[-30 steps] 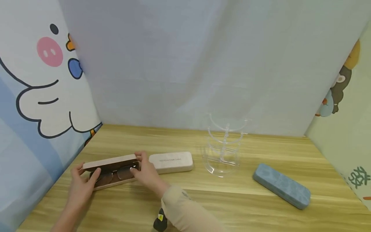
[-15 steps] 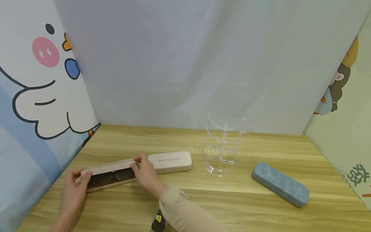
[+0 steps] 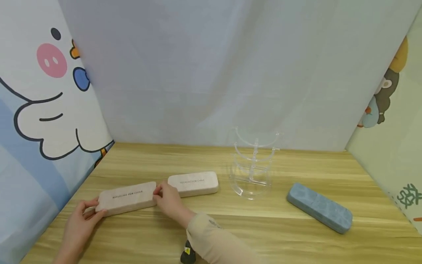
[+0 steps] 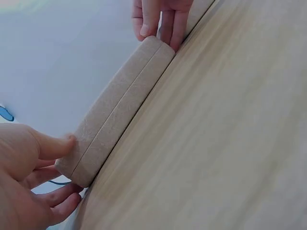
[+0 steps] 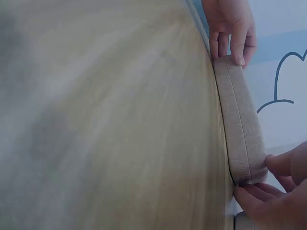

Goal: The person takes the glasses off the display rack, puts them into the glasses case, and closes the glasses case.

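Note:
A beige glasses case (image 3: 126,200) with printed lettering lies on the table, its lid down. At its left end my left hand (image 3: 79,223) grips the case between thumb and fingers. My right hand (image 3: 171,203) holds the opposite end by the corner. In the left wrist view, a thin seam runs along the side of the case (image 4: 117,110), and the left thumb presses near its edge. Both hands also show at the two ends of the case (image 5: 240,124) in the right wrist view. The sunglasses seen earlier are hidden inside.
Just right of that case lies a second beige glasses case (image 3: 194,184). A clear tiered display stand (image 3: 254,172) stands behind, to the right. Farther right is a blue glasses case (image 3: 319,208). A small black object (image 3: 188,253) lies by the right sleeve (image 3: 217,238).
The lid of the left beige case has come down from partly raised to shut, covering the sunglasses. Both hands have stayed at its ends, shifting only slightly.

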A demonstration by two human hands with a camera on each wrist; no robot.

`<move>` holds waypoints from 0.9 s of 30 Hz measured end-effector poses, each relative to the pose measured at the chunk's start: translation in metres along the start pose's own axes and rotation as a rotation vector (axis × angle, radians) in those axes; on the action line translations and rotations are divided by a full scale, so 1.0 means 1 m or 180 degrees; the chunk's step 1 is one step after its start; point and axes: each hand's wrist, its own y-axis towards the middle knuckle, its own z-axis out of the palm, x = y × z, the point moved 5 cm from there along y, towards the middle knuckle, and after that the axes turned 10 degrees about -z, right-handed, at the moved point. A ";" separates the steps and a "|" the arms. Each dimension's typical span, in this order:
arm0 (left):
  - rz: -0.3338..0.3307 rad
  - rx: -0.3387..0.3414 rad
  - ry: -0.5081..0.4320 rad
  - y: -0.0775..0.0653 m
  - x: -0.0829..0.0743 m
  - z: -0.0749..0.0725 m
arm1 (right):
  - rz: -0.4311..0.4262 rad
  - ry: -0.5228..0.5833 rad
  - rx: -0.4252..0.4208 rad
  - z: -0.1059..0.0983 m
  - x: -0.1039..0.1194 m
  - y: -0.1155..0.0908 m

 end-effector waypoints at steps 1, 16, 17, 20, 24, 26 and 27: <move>0.0042 0.0004 0.0010 0.000 -0.001 0.000 | -0.0036 -0.0030 -0.0008 -0.001 0.001 0.000; -0.0039 -0.0001 0.0817 -0.003 -0.010 -0.018 | -0.0088 0.0445 0.0154 -0.011 -0.001 -0.016; 0.0049 -0.0057 0.0891 -0.004 -0.014 -0.018 | -0.0084 0.0507 0.0166 -0.013 -0.002 -0.017; 0.0280 -0.0157 0.1108 -0.007 -0.023 -0.017 | -0.0067 0.0696 0.0185 -0.018 -0.004 -0.022; 0.0497 -0.0154 0.1292 -0.010 -0.034 -0.009 | -0.0086 0.0814 0.0198 -0.028 -0.007 -0.030; 0.0583 -0.0136 0.1302 -0.011 -0.041 -0.004 | -0.0094 0.0833 0.0210 -0.034 -0.008 -0.034; 0.0621 -0.0096 0.1296 -0.011 -0.044 -0.001 | -0.0099 0.0829 0.0226 -0.037 -0.008 -0.036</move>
